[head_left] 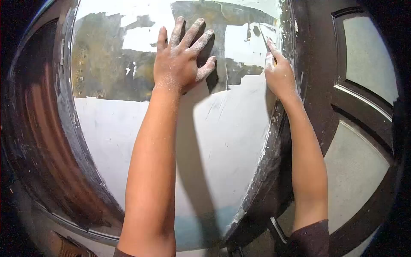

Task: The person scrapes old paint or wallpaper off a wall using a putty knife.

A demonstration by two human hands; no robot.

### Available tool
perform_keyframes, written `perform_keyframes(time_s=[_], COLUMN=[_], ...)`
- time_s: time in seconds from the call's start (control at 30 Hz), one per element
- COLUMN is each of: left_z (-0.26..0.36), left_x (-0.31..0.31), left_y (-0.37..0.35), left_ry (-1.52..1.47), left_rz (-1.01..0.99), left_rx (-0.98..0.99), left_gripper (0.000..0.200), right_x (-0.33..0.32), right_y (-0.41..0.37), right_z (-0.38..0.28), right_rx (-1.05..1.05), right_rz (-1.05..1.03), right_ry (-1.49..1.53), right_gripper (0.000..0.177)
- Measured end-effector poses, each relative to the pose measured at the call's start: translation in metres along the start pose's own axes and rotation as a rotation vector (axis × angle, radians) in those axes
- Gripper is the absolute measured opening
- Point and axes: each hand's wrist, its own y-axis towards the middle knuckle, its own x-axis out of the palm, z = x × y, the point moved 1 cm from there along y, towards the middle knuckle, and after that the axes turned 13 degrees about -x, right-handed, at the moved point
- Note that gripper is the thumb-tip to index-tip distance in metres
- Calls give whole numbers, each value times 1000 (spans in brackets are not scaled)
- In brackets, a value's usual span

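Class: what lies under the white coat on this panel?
Where the white coat is gone, a dark mottled surface shows. The left hand covers part of it; below, the coat hides the rest.

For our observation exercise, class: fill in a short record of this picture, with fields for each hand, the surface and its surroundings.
left hand: open, fingers spread, flat on the panel, dusted white
right hand: closed on a thin blade at the panel's right edge
panel: white coat below, dark bare patch above
beside: dark panelled door, right
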Motion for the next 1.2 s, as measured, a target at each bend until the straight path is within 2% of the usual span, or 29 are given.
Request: perform_keyframes(time_s=[0.07, 0.13, 0.17, 0.3, 0.37, 0.4, 0.43, 0.53, 0.57, 0.67, 0.77, 0.8, 0.83, 0.9, 0.97, 1.0, 1.1, 1.17, 1.2], left_z=[-1, -1, 0, 2, 0, 1, 1, 0, 0, 1, 2, 1, 0, 1, -1, 0, 1, -2, -1], left_x=[1, 1, 2, -3, -2, -3, -5, -6, -4, -4, -7, -7, -5, -5, -3, -5, -5, -1, -3], left_y=[-1, -1, -2, -2, -1, 0, -2, -2, -3, -3, -1, -2, -3, -2, -3, -3, -4, -4, -3], left_ry=[-30, -20, -13, -22, -73, -56, -37, -59, -69, -58, -56, -66, -76, -53, -95, -92, -111, -150, -156], left_rz=[0, 9, 14, -24, 0, -8, -24, -37, -23, -21, -30, -37, -43, -69, -33, -32, -39, 0, -29], left_rx=[10, 4, -5, -30, -14, -9, -6, -15, -15, -12, -22, -23, -26, -37, -25, -28, -34, -22, -38], left_gripper=[64, 63, 62, 60, 59, 60, 62, 61, 62, 61, 60, 60, 60, 61, 61, 61, 59, 57, 55], right_x=[2, -3, 5, -1, 4, -4, -1, 22, 22, 13, 11, 9, 16, 13, 19, 19, 20, 23, 16], right_y=[-8, -33, -50, -54, -40, -32, -38, -69, -77, -78, -44, -41, -46, -70, -95, -99, -81, -59, -53], right_z=[-4, -25, -19, -20, -5, -16, -16, -14, -12, -16, -6, -13, -11, -27, -26, -31, -28, -15, -30], right_rx=[22, 224, 78, 199, -40, 150, 151, -199, -197, 196, 101, 127, -28, 162, 170, 123, 151, 193, 213], right_rz=[-3, -166, -55, -116, 8, -98, -101, 166, 166, -113, -67, -71, 43, -109, -155, -110, -135, -168, -162], right_ry=[8, -37, 18, 116, -3, 54, 55, -12, -6, 57, 31, 24, 43, 23, -29, -9, -60, -89, -65], right_gripper=[47, 48, 49, 46, 47, 47, 47, 42, 42, 39, 40, 40, 41, 44, 48, 50, 49, 45, 40])
